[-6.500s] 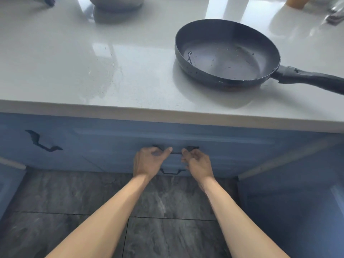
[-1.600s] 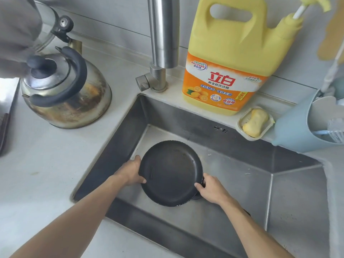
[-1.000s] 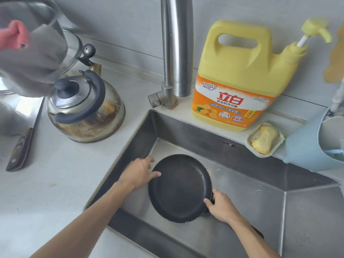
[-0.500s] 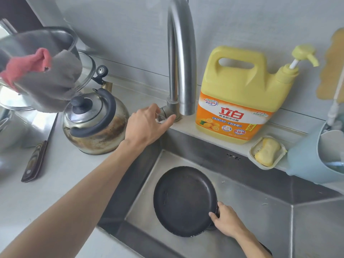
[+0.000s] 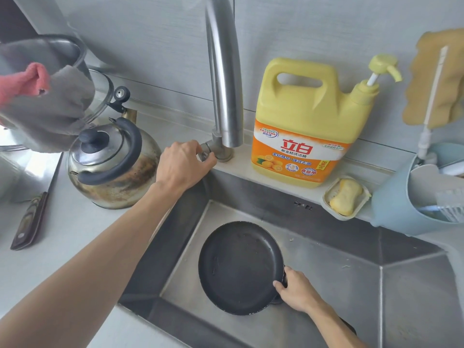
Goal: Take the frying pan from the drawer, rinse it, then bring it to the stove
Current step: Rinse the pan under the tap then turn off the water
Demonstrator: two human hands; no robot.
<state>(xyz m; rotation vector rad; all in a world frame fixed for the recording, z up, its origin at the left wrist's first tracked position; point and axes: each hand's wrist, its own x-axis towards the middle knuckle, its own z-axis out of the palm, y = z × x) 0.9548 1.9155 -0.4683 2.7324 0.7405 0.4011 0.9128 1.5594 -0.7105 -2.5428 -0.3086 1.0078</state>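
frying pan (image 5: 241,267) in sink (image 5: 326,285) — right hand (image 5: 297,292) gripping

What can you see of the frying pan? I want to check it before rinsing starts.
The frying pan is round, black and shallow, with a dull dark inner surface showing a few faint pale marks. It sits open side up, low inside the steel sink, slightly tilted. The right hand grips it at the near right rim, where the handle starts; the handle itself is mostly hidden. No water is falling on it.
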